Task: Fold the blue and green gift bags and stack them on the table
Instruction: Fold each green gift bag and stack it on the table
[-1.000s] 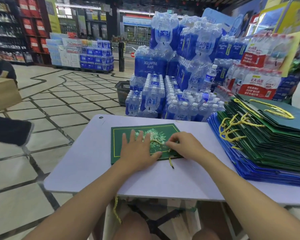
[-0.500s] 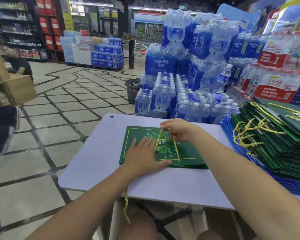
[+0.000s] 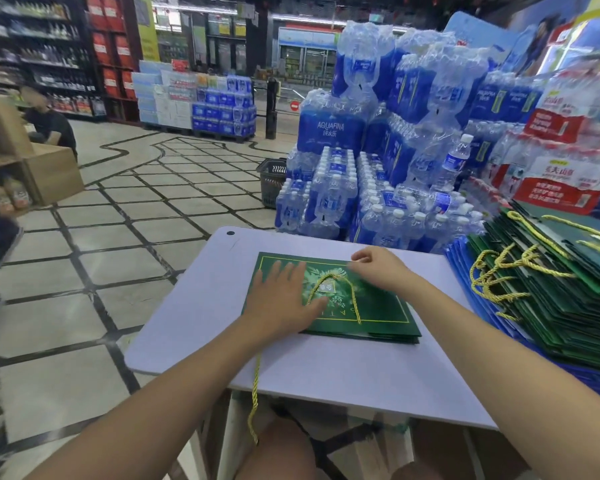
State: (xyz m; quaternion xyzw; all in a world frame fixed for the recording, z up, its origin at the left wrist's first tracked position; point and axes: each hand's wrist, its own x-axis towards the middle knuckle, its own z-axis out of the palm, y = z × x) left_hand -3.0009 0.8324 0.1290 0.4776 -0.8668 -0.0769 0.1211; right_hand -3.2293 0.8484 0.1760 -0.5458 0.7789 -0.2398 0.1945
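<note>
Lying flat: green bag [image 3: 381,306], long axis left-right.

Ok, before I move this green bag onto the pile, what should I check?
1. Green bag lies flat on the table: ok.
2. Left hand presses it flat: ok.
3. Upper cord loop lies on the bag's face: ok.
4. Second cord tucked in: not ok, it hangs over the table's near edge.
5. Right hand free of cord: cannot tell.
6. Pile of folded bags beside it, on the right: ok.
</note>
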